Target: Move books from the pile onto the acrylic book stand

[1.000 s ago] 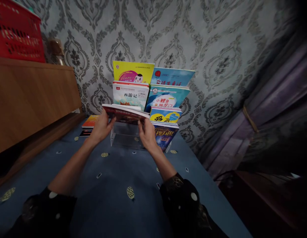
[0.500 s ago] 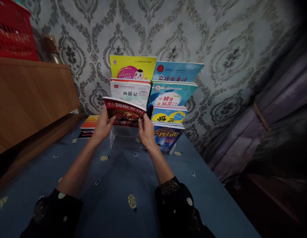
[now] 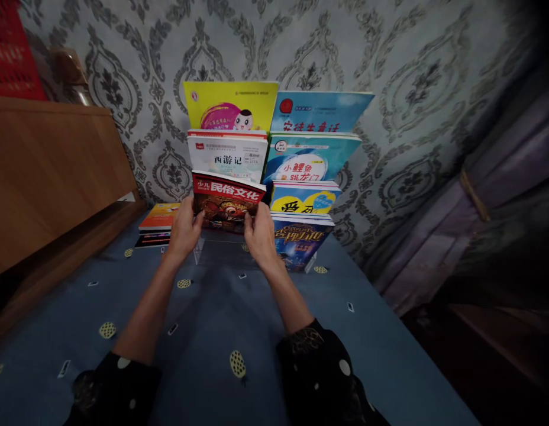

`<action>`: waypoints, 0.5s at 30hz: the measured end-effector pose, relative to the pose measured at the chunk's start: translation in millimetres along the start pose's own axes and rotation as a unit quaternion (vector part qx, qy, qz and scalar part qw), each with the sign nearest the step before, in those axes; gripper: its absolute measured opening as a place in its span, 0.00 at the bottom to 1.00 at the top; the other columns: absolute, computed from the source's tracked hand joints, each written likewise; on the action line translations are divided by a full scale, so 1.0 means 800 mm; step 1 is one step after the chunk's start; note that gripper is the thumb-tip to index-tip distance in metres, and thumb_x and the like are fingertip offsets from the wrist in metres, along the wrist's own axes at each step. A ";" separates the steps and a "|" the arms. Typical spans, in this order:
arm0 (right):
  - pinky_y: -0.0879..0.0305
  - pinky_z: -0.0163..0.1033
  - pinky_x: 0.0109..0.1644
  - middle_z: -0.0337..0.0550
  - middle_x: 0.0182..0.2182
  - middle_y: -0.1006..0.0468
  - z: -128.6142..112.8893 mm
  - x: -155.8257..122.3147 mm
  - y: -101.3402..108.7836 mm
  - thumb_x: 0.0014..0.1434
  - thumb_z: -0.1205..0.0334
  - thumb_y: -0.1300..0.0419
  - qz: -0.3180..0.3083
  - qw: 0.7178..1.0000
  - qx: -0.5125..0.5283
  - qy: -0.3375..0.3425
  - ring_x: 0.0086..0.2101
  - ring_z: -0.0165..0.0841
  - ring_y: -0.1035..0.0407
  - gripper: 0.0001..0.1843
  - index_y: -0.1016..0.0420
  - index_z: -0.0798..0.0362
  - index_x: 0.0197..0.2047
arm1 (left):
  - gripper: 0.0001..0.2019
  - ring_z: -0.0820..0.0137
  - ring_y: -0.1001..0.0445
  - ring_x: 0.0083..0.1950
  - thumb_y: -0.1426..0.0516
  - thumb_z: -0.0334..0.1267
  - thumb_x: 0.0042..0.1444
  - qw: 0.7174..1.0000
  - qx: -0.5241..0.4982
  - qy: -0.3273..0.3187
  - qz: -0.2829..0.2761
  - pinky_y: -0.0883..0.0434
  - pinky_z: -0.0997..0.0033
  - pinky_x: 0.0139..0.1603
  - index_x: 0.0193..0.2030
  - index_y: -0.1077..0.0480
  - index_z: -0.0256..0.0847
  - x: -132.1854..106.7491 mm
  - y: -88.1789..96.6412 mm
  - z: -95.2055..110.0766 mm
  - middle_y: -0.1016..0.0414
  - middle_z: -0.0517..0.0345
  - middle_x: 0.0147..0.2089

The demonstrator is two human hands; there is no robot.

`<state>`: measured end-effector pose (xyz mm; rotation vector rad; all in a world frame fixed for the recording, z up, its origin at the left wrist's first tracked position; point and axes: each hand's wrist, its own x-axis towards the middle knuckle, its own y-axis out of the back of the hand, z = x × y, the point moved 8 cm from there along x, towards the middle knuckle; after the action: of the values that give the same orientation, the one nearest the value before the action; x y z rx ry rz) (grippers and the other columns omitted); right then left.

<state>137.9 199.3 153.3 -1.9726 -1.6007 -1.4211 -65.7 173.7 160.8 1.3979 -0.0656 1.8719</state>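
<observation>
Between my two hands is a red-covered book (image 3: pixel 225 207), its cover facing me. My left hand (image 3: pixel 186 228) grips its left edge, thumb on the front; my right hand (image 3: pixel 259 234) grips the lower right the same way. The book stands in the left column of a clear tiered book rack (image 3: pixel 198 253), in front of a white book (image 3: pixel 228 157) and a yellow book (image 3: pixel 232 106). In the right column are a light blue book (image 3: pixel 323 112), a teal book (image 3: pixel 312 157), a yellow-and-blue book (image 3: pixel 304 198) and a dark blue book (image 3: pixel 301 239).
A small stack of books (image 3: pixel 157 219) lies left of the rack on the blue patterned tablecloth (image 3: pixel 212 367). A wooden cabinet (image 3: pixel 57 177) with a red basket (image 3: pixel 15 56) on top stands at left. Behind is a patterned wall (image 3: pixel 403 106); a tied curtain (image 3: pixel 416 254) hangs at right.
The red-covered book has come down slightly relative to the white book behind it and stands more upright. Both hands keep hold of it. The camera view has shifted a little closer.
</observation>
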 end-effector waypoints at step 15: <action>0.34 0.59 0.60 0.56 0.53 0.30 -0.026 0.004 0.003 0.67 0.69 0.56 0.019 0.999 0.016 0.049 0.53 0.44 0.34 0.26 0.43 0.53 0.67 | 0.08 0.63 0.27 0.42 0.45 0.41 0.64 0.999 -0.024 0.028 -0.019 0.29 0.63 0.46 0.45 0.33 0.39 0.001 0.001 -0.025 0.27 0.53 0.40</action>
<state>129.1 185.9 167.0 -1.8762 -1.5261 -1.4458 -82.5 183.0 154.2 1.3054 -0.0566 1.8651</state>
